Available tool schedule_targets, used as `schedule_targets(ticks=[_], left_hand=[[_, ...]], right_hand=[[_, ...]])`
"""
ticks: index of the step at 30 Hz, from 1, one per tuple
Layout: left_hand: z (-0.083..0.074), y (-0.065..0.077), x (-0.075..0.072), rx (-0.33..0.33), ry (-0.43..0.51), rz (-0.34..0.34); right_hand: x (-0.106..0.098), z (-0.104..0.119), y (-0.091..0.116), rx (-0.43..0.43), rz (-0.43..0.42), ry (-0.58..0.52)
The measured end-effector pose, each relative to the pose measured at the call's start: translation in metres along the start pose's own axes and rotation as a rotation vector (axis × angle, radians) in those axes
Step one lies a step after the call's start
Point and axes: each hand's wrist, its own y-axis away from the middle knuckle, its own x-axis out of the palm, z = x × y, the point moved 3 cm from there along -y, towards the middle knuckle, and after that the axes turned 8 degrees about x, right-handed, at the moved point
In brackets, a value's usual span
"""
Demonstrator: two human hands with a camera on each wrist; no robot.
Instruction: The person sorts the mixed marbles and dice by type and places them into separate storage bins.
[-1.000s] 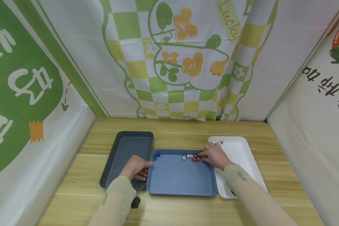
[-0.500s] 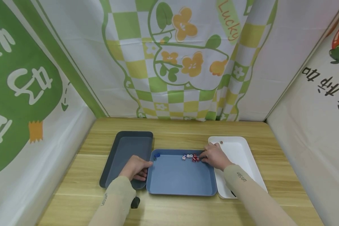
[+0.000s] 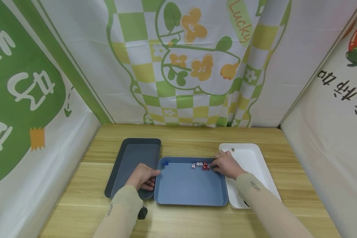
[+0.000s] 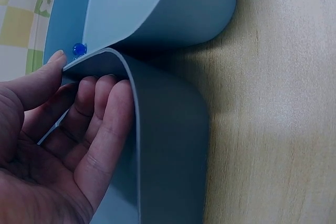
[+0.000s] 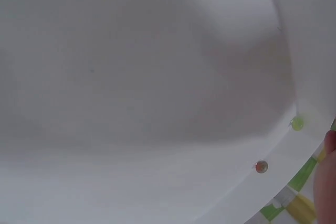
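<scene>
In the head view my left hand (image 3: 142,177) holds the adjoining rims of the dark grey tray and the blue tray. Its thumb lies over the edge, and its curled fingers are inside the dark tray (image 4: 170,145). Near the thumb, a blue bead (image 4: 79,49) sits in the blue tray (image 3: 193,193), among small blue beads (image 3: 165,163) in its back left corner. My right hand (image 3: 226,164) reaches over the blue tray's right wall, fingertips right at the red dice (image 3: 204,167). White dice (image 3: 198,164) lie left of these. I cannot tell whether the fingers grip a die.
Under my right forearm stands a white tray (image 3: 257,155). It contains a reddish bead (image 5: 261,167) and a green bead (image 5: 297,124). All three trays stand side by side on a wooden table (image 3: 184,224). A patterned curtain (image 3: 184,109) hangs behind the table.
My right fingertips have shifted very slightly beside the red dice. The left hand keeps its hold, and the trays stay where they were.
</scene>
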Motion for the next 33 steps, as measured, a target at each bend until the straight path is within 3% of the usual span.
schedule_targets(ticks=[6,15,21,33], left_hand=[[0.000,0.000,0.000,0.008,-0.002,0.004],[-0.001,0.001,0.000,0.017,0.002,0.006],[0.001,-0.002,-0.001,0.009,0.000,0.006],[0.004,-0.005,0.000,-0.002,0.005,0.004]], right_hand=[[-0.006,-0.007,0.000,0.048,-0.006,-0.119],[-0.021,-0.032,0.003,0.256,-0.021,-0.298],[-0.025,-0.053,0.010,0.367,-0.054,-0.332],[-0.024,-0.081,0.030,0.497,-0.116,-0.372]])
